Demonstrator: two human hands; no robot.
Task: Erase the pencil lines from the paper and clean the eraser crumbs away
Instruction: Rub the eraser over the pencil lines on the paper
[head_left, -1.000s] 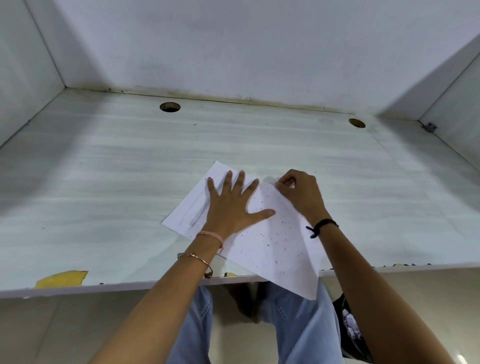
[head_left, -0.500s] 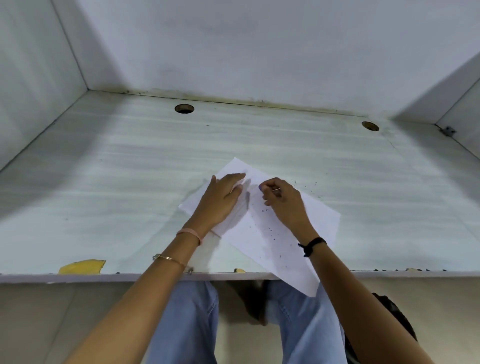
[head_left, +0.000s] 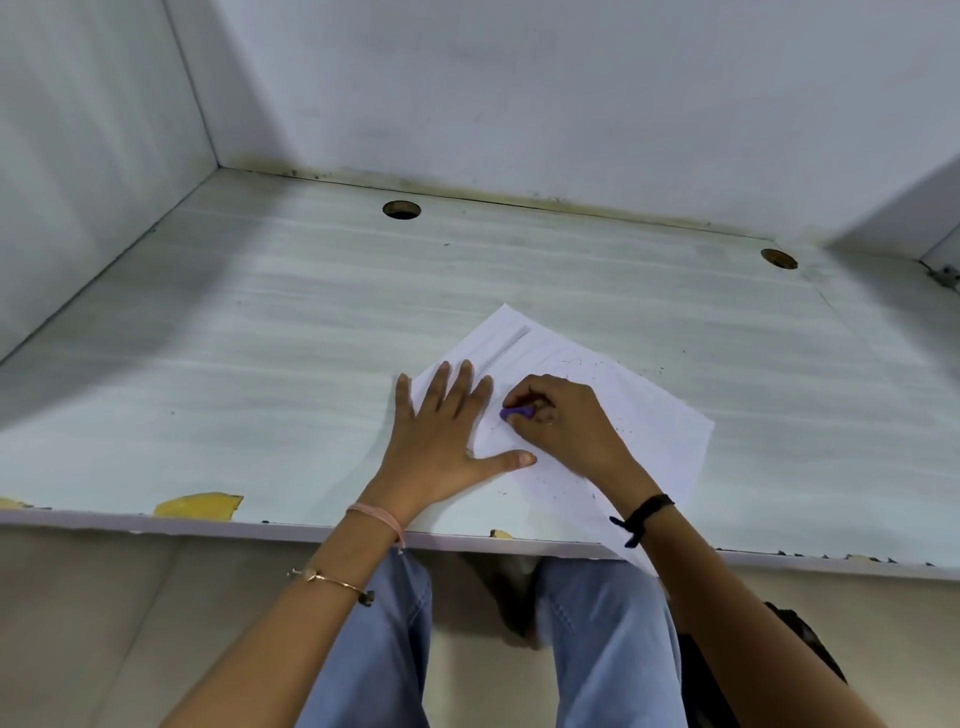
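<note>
A white sheet of paper (head_left: 644, 415) lies at an angle on the pale desk (head_left: 260, 364), its near corner hanging over the front edge. Faint pencil lines (head_left: 511, 343) run along its far left part. My left hand (head_left: 447, 431) presses flat on the sheet's left side, fingers spread. Just to its right, my right hand (head_left: 566, 421) pinches a small purple eraser (head_left: 517, 413) against the paper. Dark eraser crumbs (head_left: 576, 483) speckle the sheet and the desk beside it.
The desk sits in a white-walled alcove with walls on the left, back and right. Two round cable holes (head_left: 401, 210) (head_left: 778, 258) lie near the back. Chipped yellow patches (head_left: 200, 505) mark the front edge. My legs in jeans are below the desk.
My left hand has gone from a side-on sweeping pose to flat with spread fingers on the sheet. My right hand has moved down toward the sheet's middle, the eraser now visible.
</note>
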